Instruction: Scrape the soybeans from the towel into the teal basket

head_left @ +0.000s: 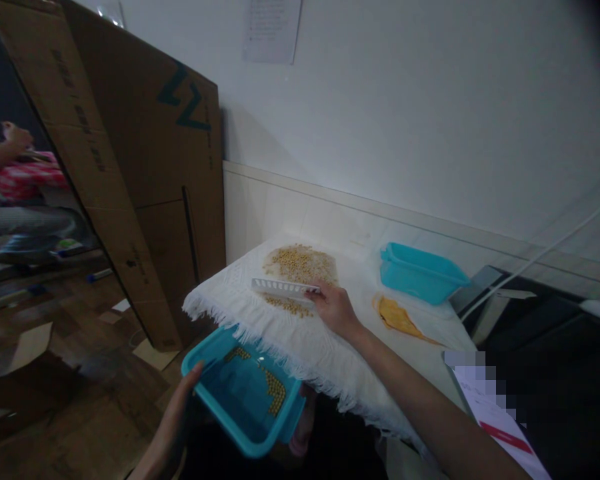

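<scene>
Teal tub (233, 383), one, nearest me: tilted below the surface's near edge, a few round beans (276, 392) along its far and right sides.
Left hand (179, 401), mine: gripping the tub's left rim, thumb over the edge, fingers mostly hidden.
Right hand (335, 308), mine: closed on the right end of a white slotted strip (280, 288).
Loose beans (297, 261), main lot: spread on the surface over white fringed cloth (220, 293), beyond the strip, with some on its near side.
Second teal tub (420, 270), plus orange-yellow item (400, 319): to the right, untouched.
Progress, judged: partway; lesser share in the tub, larger share on the cloth.
</scene>
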Available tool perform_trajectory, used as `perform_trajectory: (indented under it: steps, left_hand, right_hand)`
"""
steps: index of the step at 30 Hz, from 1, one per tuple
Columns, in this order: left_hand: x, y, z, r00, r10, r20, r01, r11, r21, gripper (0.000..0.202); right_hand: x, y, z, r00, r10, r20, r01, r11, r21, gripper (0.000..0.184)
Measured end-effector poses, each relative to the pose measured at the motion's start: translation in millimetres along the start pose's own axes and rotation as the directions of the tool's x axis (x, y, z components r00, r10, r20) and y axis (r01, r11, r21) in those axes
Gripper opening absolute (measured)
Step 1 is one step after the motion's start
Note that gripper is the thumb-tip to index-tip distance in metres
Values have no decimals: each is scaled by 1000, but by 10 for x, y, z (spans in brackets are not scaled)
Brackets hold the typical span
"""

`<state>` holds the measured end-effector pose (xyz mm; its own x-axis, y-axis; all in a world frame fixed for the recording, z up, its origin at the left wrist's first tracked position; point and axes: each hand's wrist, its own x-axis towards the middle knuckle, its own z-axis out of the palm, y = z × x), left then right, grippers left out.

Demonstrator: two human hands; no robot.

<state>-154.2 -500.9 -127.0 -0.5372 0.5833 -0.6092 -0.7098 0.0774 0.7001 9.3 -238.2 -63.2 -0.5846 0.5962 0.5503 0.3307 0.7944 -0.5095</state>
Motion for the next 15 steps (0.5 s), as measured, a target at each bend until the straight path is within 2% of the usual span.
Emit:
perform_trajectory:
  steps: [3, 6, 9, 11, 15]
  left_hand:
    - [86, -24, -66, 1000, 0, -22, 1, 999, 32, 81]
    - [164, -53, -125, 999, -33, -19, 34, 999, 38, 83]
    - [218, -76, -158, 996, -82, -17, 82, 996, 27, 83]
    - [239, -91, -165, 997, -74, 2, 74, 997, 16, 84]
    - [200, -106, -116, 1000, -20, 24, 20, 1000, 2, 93]
  right_hand:
    - [-105, -58, -166, 994, 77, -77, -75, 997, 27, 8]
    - [-376, -142, -432, 976, 149, -156, -142, 988, 53, 16]
    - [-779, -227, -711, 954, 173, -245, -192, 980, -54, 24]
    - [-1037, -262, -852, 940, 175, -294, -220, 967, -129, 26]
    - [-1322, -256, -969, 927, 163, -338, -251, 938, -238, 28]
